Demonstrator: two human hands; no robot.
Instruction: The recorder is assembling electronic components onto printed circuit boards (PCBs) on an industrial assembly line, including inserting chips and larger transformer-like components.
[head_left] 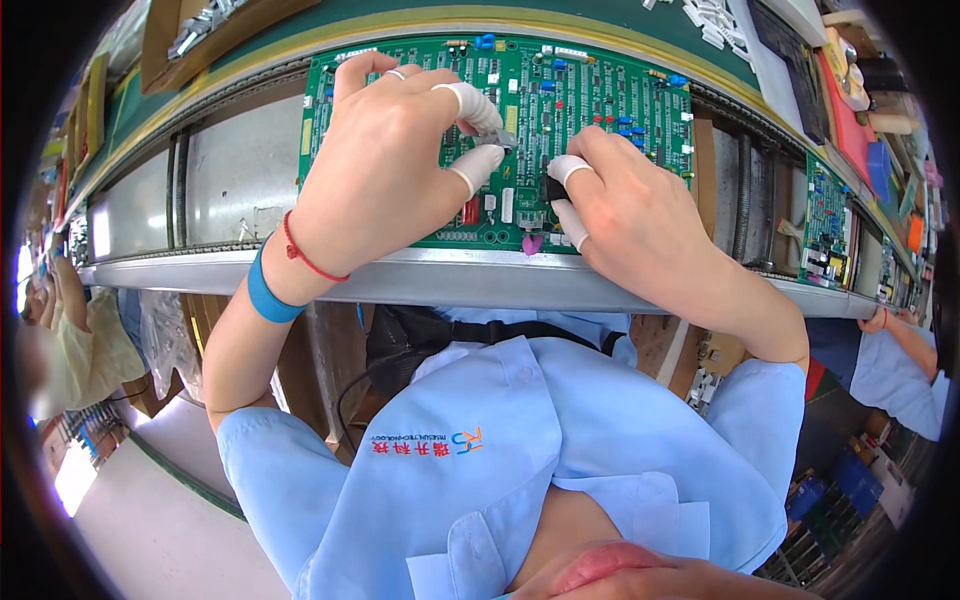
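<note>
Green circuit board [655, 112], upper centre of frame: already densely populated; unfilled positions, if any, cannot be told. Left hand [385, 145], palm down, reaches in from lower left, pinching a grey part [496, 140] at mid-board; seating unclear. Right hand [635, 200], angled in from lower right, pinches a black part [555, 189].

Your left hand [395, 150] pinching grey part [496, 140], your right hand [635, 195] gripping black part [555, 189], white finger covers [477, 170] on both, green circuit board [525, 165] beneath, blue band [270, 288] on your left wrist
</note>
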